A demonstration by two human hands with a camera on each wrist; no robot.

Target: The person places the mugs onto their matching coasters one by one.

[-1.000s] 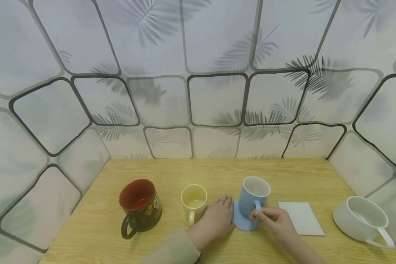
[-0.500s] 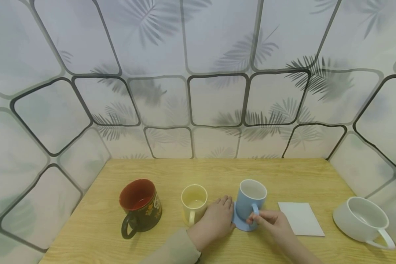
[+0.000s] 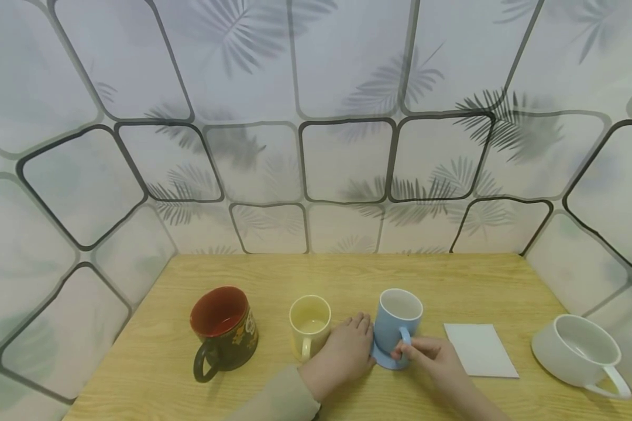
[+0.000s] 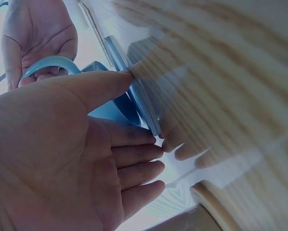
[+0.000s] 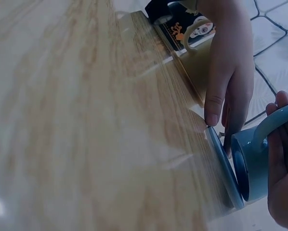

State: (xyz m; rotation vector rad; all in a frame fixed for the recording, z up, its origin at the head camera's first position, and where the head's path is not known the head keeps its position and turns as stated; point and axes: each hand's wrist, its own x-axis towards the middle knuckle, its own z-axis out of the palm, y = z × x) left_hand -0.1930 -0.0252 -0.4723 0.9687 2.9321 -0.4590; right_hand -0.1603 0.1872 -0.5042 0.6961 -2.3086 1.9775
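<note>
In the head view, my right hand (image 3: 438, 358) grips the handle of a light blue mug (image 3: 392, 330) with a white inside. Below the mug is a round blue coaster (image 3: 391, 362), partly hidden by it. My left hand (image 3: 349, 346) rests palm down beside the coaster, fingers stretched out. The left wrist view has its thumb and forefinger at the edge of the coaster (image 4: 145, 103). From the right wrist view, the mug (image 5: 255, 166) leans a little over the coaster (image 5: 224, 166), its lower edge close to the disc's near part, with a gap opening at the other side.
A yellow mug (image 3: 301, 338) stands just left of my left hand. Farther left is a big dark mug (image 3: 237, 342) with a red inside. To the right, a white square (image 3: 480, 349) lies flat on the wooden table (image 3: 274, 275), and a wide white mug (image 3: 563, 354) stands near the wall.
My right hand has brought the blue mug left and down, over the coaster, covering more of it. The left hand has stayed in place.
</note>
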